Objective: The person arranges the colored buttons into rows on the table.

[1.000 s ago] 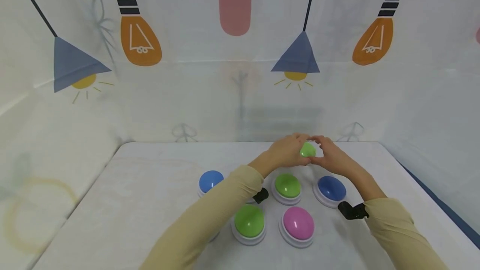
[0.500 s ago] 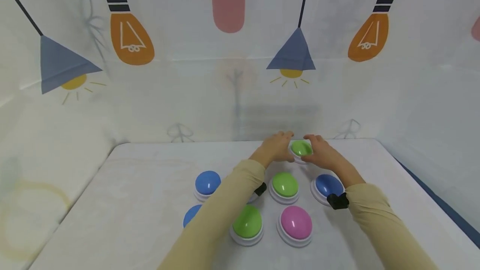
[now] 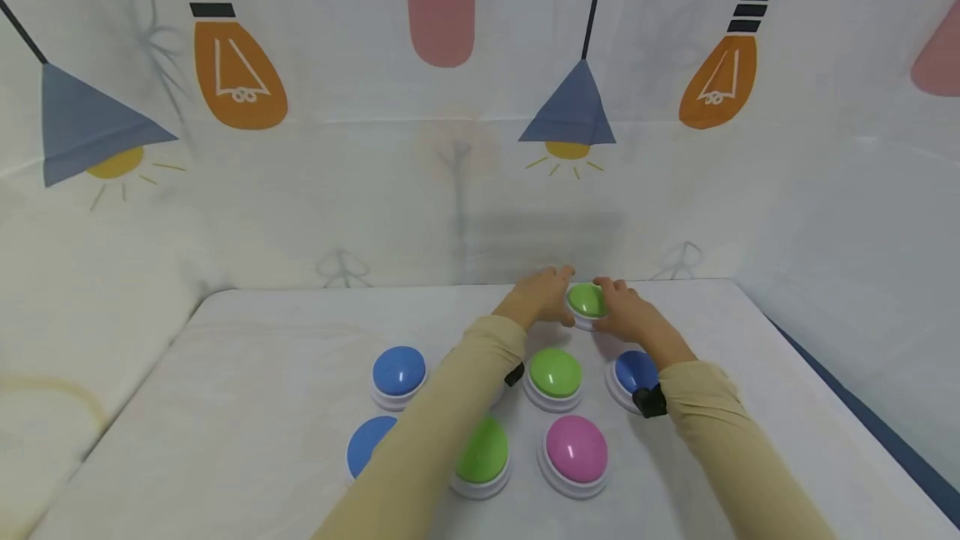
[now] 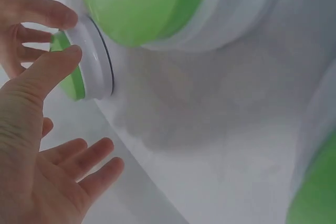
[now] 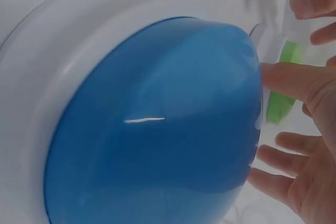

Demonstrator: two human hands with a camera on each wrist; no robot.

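A green dome push button (image 3: 587, 299) with a white base stands near the table's far edge. My left hand (image 3: 536, 297) is at its left side and my right hand (image 3: 637, 317) at its right. In the left wrist view, the left hand's fingers (image 4: 100, 174) are spread and its thumb overlaps the green button. The right hand's fingertips reach around that button's other side; whether they touch it I cannot tell. A blue push button (image 5: 157, 124) fills much of the right wrist view, below the right wrist, with the right hand's fingers (image 5: 278, 184) extended beyond it.
More dome buttons stand on the white table (image 3: 262, 398): a second green one (image 3: 555, 372), a pink one (image 3: 576, 448), a front green one (image 3: 483, 450) and two blue ones at left, including the rear one (image 3: 399, 370). My left sleeve partly covers some. A printed curtain (image 3: 337, 190) hangs behind.
The hands, their fingertips together around the far green button a second ago, have parted, uncovering more of it. My right fingers now overlap its right side. The head view has shifted slightly.
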